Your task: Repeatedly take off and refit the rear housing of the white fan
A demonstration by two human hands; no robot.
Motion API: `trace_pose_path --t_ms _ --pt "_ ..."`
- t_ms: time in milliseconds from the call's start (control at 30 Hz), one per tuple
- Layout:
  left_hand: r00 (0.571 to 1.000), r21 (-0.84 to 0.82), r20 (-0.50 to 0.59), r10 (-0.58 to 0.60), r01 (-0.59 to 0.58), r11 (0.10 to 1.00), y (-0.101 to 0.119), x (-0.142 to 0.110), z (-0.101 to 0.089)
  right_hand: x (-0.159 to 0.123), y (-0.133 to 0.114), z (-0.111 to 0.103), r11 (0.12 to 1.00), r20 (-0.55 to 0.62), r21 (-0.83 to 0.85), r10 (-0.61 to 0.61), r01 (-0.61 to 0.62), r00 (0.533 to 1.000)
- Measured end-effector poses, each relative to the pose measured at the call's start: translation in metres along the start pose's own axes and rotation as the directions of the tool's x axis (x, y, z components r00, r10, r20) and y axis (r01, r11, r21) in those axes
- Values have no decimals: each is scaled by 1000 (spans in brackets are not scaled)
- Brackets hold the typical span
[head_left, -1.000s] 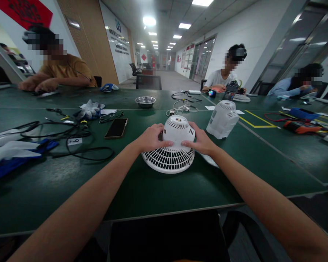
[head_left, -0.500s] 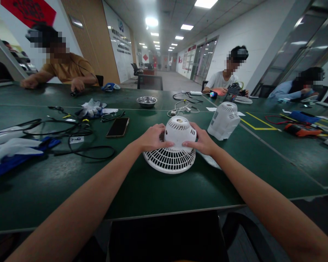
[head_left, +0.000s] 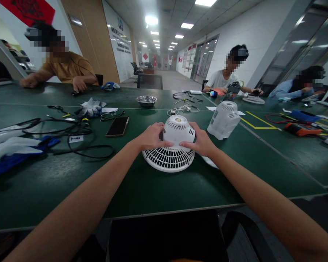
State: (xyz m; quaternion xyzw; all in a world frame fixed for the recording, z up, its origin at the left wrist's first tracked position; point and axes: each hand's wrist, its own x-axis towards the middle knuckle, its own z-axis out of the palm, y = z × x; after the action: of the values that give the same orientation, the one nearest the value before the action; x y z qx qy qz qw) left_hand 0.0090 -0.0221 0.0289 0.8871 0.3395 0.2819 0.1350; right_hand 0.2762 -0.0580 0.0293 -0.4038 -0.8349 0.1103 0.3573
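Note:
A small white fan lies face down on the green table (head_left: 158, 189), its round grille (head_left: 168, 160) flat on the surface and its domed motor housing (head_left: 178, 131) pointing up. My left hand (head_left: 150, 137) grips the housing from the left. My right hand (head_left: 199, 141) grips it from the right. Both hands wrap their fingers round the dome, thumbs toward me.
A white fan base (head_left: 223, 119) stands just right of the fan. A phone (head_left: 117, 126), black cables (head_left: 76, 136), gloves (head_left: 91, 108) and a blue-white cloth (head_left: 13, 151) lie to the left. A steel bowl (head_left: 146, 100) sits farther back. Three other people work along the far side of the table.
My hands and the fan have barely shifted. The person at the far left has moved a hand along the table, and the far-right person's fan grille now lies farther right.

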Motion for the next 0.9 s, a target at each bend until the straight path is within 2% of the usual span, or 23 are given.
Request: trace_pose_path --t_ms 100,267,367,467,900 --pt "1000 45 19 19 -20 999 -2 0 2 -1 -1 1 999 -20 -51 -8 7 1000" --pt "994 -30 -102 41 -44 999 2 -1 10 -2 0 -4 996 -51 -84 -33 28 998" --pt "993 -140 -93 70 -83 987 4 -2 15 -5 -2 -7 1000 1 -8 -22 22 1000" --pt "991 -186 -90 101 -116 976 5 -3 19 -6 -5 -7 997 78 46 -63 60 995" --pt "963 -44 -226 147 -161 986 14 2 26 -3 6 -6 983 134 174 -87 63 987"
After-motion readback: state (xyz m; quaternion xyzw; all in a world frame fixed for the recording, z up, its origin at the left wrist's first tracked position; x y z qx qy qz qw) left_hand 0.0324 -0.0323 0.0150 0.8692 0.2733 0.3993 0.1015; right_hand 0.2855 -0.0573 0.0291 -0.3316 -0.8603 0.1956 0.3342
